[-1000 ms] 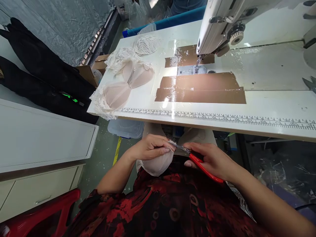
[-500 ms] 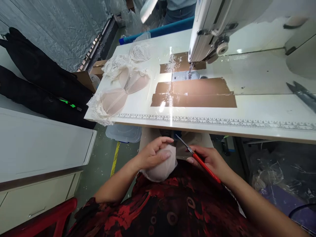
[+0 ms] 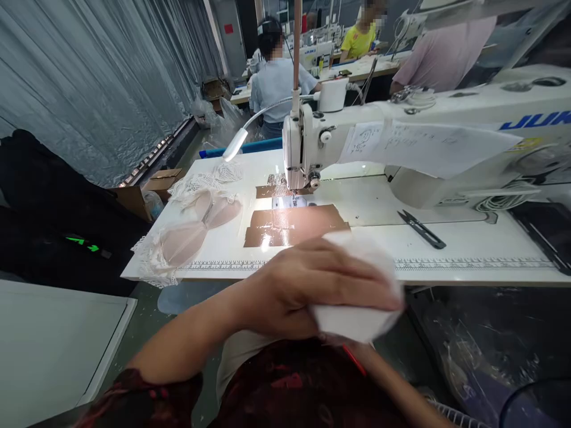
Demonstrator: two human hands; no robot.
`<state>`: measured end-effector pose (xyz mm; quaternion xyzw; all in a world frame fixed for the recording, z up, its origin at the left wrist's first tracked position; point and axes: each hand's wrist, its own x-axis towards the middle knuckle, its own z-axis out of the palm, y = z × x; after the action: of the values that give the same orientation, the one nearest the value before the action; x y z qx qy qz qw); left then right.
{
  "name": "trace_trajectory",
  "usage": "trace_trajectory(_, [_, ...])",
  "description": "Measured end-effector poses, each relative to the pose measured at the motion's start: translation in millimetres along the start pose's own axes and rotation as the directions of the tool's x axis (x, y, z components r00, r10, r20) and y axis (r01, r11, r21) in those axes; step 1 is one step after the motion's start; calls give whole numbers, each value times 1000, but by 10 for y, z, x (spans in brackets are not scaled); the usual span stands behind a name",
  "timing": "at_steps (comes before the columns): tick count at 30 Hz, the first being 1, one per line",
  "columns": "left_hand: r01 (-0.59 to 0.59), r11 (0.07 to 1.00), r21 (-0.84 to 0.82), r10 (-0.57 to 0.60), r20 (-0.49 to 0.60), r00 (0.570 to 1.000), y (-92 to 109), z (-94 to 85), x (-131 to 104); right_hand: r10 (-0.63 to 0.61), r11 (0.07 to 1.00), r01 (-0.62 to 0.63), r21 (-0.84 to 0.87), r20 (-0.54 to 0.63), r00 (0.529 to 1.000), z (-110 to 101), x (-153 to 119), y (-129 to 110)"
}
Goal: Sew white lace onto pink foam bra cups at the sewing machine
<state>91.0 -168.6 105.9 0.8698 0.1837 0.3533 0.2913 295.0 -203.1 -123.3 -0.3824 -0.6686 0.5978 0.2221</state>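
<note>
Holding a blurry pale fabric cup (image 3: pixel 352 324), left hand (image 3: pixel 307 282) clamped over it
It's under those fingers, mostly hiding the right hand (image 3: pixel 366 355) near a red handle (image 3: pixel 355 359), can't tell that grip.

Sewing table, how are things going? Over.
Left hand holding fabric cup. Cup blocking most of right hand; red handle showing. Snips resting on table.

Matt and glossy

The cup (image 3: pixel 350 324) looks like smooth matt cloth; the surface (image 3: pixel 229 238) and tape (image 3: pixel 297 223) glossy; the lace (image 3: pixel 154 273) rough openwork; the sheets (image 3: pixel 423 147) matt paper; the sewing machine (image 3: pixel 446 107) smooth, painted.
</note>
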Motion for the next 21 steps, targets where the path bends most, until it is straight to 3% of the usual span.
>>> trace_trajectory(2, [-137,978,158,134,31,991,-224,95,292,13,1000,-13,-27,-6,1000,-5,-7,18])
trace_trajectory(4, [-162,947,277,144,82,986,-600,262,462,29,1000,-29,-1,-6,1000,-15,-18,60])
trace_trajectory(6, [-54,926,374,-3,151,989,-1005,435,522,41,998,-40,53,-10,999,-28,-26,112])
trace_trajectory(9, [122,905,407,-253,286,924,-1387,590,503,54,993,-53,106,-7,999,-46,-28,151])
trace_trajectory(11, [178,906,385,-313,324,893,-1443,608,491,56,990,-55,127,-6,998,-57,-19,138])
trace_trajectory(13, [202,909,364,-323,309,894,-1400,590,497,65,988,-65,141,9,998,-63,-1,108])
trace_trajectory(17, [164,915,369,-237,163,958,-1242,537,457,80,993,-81,81,17,997,-47,28,87])
trace_trajectory(21, [93,889,448,-102,-4,995,-1108,333,164,81,997,-81,15,-51,995,-16,44,183])
